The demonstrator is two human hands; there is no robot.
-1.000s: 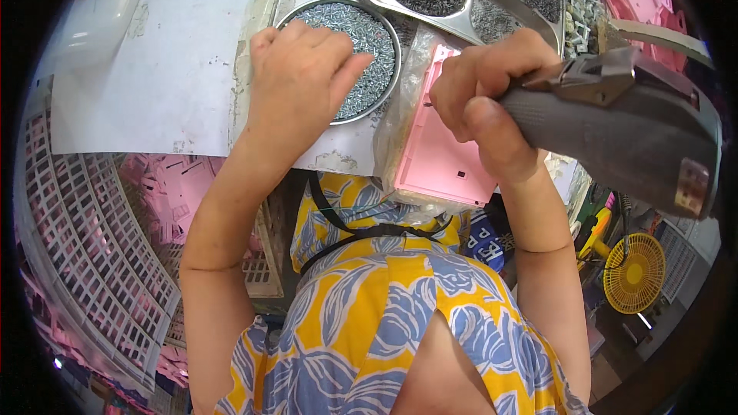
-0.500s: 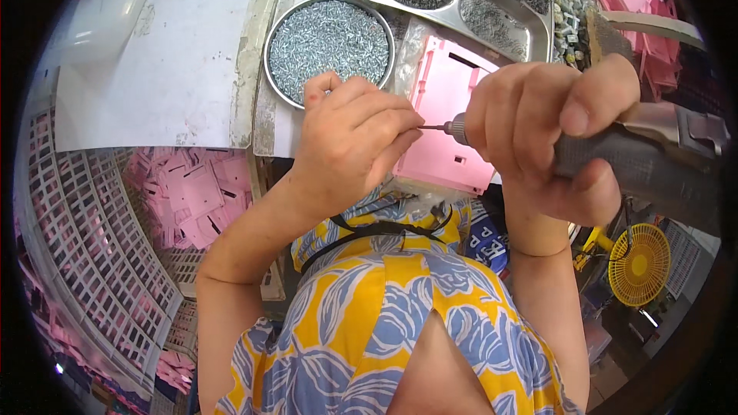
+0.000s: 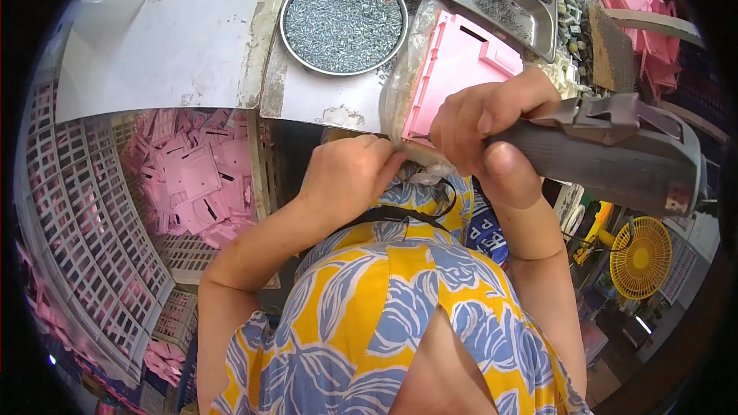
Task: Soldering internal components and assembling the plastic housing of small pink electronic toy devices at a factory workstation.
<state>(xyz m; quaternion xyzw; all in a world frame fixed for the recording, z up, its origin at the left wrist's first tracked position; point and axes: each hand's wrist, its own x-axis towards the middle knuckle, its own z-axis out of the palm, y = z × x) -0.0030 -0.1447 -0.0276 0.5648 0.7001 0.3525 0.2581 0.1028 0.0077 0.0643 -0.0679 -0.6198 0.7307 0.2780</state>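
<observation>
My right hand (image 3: 488,138) grips a dark grey electric screwdriver (image 3: 607,157), tilted so its front end points left. Below it lies a pink plastic panel (image 3: 453,69), flat at the table's edge, with a slot and a raised ledge. The screwdriver's tip comes close to the panel's near left corner; my fingers partly cover it. At that same corner my left hand (image 3: 350,173) has its thumb and fingers pinched together; whatever is between them is hidden. Clear plastic film (image 3: 400,92) shows along the panel's left side.
Silvery screws (image 3: 344,23) fill a round metal tray (image 3: 346,73) behind my left hand. A divided steel tray (image 3: 547,48) of dark screws stands at the far right. Pink parts (image 3: 192,177) fill a crate (image 3: 108,253) at the left. A yellow fan (image 3: 640,257) is at the right.
My left hand has moved nearer to me, from beside the screw tray to the panel's corner. My right hand and the screwdriver have shifted left. The view has moved slightly.
</observation>
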